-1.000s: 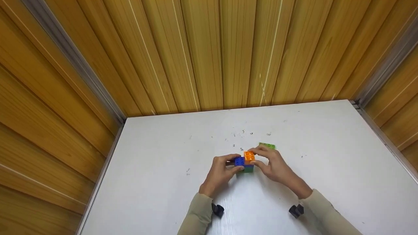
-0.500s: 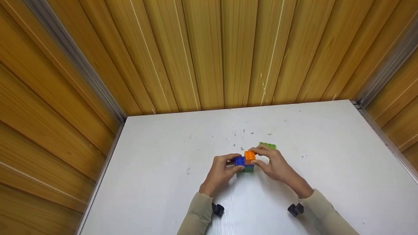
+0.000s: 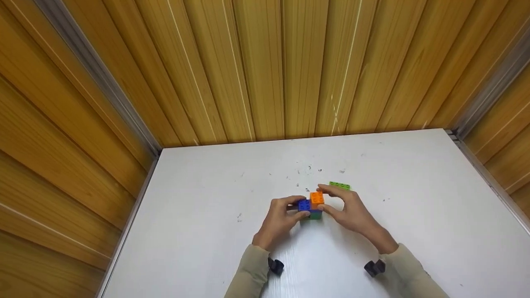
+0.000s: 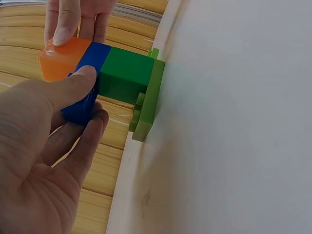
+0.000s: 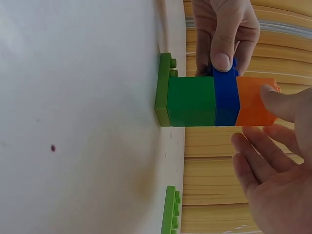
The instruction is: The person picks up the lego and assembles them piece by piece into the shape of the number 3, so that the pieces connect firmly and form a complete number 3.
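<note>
My left hand (image 3: 278,219) pinches the blue building brick (image 4: 80,107) between thumb and fingers. That brick sits on a dark green brick (image 5: 191,101), overhanging it to the left. Below, a light green plate brick (image 4: 150,102) lies on the table. An orange brick (image 3: 316,198) stands on the blue brick's right part, seated against it in both wrist views. My right hand (image 3: 352,211) is around the orange brick: its thumb touches one side, while the fingers are extended, the index finger slightly apart from the far side in the head view.
A second light green plate brick (image 3: 340,185) lies on the white table (image 3: 207,198), just beyond my right hand; the right wrist view shows its studs. Wood-look walls (image 3: 265,70) enclose the table's back and sides.
The right index finger has straightened and lifted off the orange brick's far side. The left hand and the brick stack have stayed in place.
</note>
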Motion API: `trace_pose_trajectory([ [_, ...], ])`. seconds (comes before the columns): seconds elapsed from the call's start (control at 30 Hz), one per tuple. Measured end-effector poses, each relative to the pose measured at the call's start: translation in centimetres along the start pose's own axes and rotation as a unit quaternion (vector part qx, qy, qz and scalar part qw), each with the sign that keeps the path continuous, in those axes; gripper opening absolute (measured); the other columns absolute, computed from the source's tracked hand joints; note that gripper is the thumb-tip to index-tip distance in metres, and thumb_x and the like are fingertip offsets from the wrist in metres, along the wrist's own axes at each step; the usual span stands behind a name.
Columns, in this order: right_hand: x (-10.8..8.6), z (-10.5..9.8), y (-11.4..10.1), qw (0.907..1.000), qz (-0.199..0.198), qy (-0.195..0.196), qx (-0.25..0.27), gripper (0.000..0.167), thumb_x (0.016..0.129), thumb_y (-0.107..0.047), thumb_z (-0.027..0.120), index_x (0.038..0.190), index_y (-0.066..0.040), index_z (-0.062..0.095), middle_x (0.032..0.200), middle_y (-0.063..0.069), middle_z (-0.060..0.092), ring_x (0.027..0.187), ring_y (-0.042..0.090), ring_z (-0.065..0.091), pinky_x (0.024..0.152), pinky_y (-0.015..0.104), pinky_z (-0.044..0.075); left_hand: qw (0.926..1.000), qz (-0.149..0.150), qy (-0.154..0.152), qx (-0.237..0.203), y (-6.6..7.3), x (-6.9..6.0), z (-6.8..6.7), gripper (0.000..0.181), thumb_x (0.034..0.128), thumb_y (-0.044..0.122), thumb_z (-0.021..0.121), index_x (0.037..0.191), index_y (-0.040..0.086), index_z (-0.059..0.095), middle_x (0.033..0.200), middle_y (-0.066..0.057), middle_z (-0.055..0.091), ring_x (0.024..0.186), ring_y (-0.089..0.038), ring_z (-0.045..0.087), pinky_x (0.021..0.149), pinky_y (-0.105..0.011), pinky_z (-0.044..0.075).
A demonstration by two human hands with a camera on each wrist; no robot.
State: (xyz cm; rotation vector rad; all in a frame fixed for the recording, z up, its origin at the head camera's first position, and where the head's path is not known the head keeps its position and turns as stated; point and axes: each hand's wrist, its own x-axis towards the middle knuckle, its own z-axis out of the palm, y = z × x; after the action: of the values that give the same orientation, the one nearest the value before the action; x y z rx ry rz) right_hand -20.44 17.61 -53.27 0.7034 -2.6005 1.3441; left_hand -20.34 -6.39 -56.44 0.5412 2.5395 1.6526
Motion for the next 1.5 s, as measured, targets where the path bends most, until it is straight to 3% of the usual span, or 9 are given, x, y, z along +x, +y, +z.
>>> trace_pose_trajectory([
  [0.23,-0.1,-0.8,0.2,0.9999,-0.002,0.004,-0.014,0.05,0.091,-0.018,0.087,0.138,-0.008,0.071,0.138,0.009,0.072,0.125,0.037,0.068,0.104,0.06,0.057,1.0,0.009,0.002,-0.002,-0.1,0.0,-0.1,0.041,0.0952,0.015,0.083,0.134,0.006,0.074,0.13,-0.008,0.076,0.11,-0.012,0.075,0.102,-0.029,0.06],
  [0.5,-0.3,-1.9,1.1,0.9996,0.02,0.006,-0.017,0.055,0.09,-0.019,0.089,0.14,-0.01,0.069,0.139,0.009,0.071,0.13,0.036,0.065,0.109,0.063,0.053,1.0,-0.006,0.003,0.006,-0.2,-0.1,0.0,0.041,0.0952,0.017,0.083,0.134,0.01,0.074,0.129,-0.006,0.077,0.109,-0.012,0.074,0.102,-0.03,0.06],
  [1.13,0.8,-3.2,3.3,0.9971,0.064,0.032,-0.027,0.052,0.089,-0.013,0.089,0.137,-0.006,0.069,0.138,0.015,0.069,0.132,0.039,0.062,0.109,0.063,0.052,0.9998,-0.017,0.004,0.006,-0.1,0.1,0.0,0.041,0.094,0.015,0.084,0.134,0.01,0.075,0.128,-0.004,0.077,0.11,-0.01,0.074,0.103,-0.03,0.059],
  [1.5,1.2,-3.4,5.5,0.9945,0.091,0.024,-0.047,0.053,0.092,-0.014,0.087,0.138,-0.001,0.066,0.137,0.017,0.067,0.128,0.04,0.062,0.11,0.062,0.052,0.9996,-0.025,0.005,0.01,0.2,0.0,-0.1,0.042,0.094,0.016,0.084,0.134,0.011,0.075,0.128,-0.004,0.077,0.109,-0.011,0.073,0.102,-0.03,0.06],
])
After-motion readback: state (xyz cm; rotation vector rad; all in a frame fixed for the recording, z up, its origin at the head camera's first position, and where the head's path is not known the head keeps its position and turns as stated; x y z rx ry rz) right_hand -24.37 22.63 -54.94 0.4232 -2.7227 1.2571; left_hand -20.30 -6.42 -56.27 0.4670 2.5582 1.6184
